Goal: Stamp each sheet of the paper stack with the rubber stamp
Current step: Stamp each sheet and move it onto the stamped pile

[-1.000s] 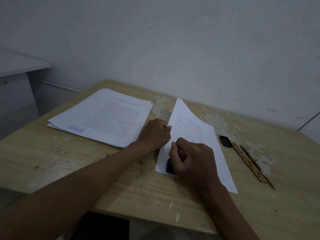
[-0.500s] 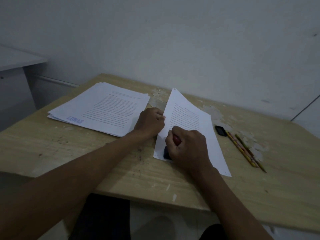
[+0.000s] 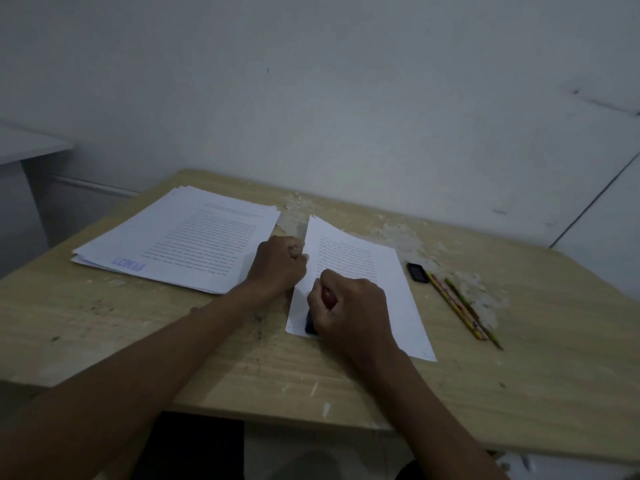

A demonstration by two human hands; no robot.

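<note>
Right hand (image 3: pixel 349 306) gripping 1 stamp (image 3: pixel 317 311) on 1 sheet (image 3: pixel 391 292), left hand (image 3: pixel 277 265) curled pinching sheet edge, 2 pencils (image 3: pixel 460 306)

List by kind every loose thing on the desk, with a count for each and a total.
Paper piles: 2, stamped stack, sheet under the hands
Rubber stamp: 1
Pencils: 2
Small black object: 1
Total: 6

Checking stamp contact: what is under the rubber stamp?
The rubber stamp, held by the right hand, sits on the near left corner of the sheet. Any imprint beneath is covered.
</note>
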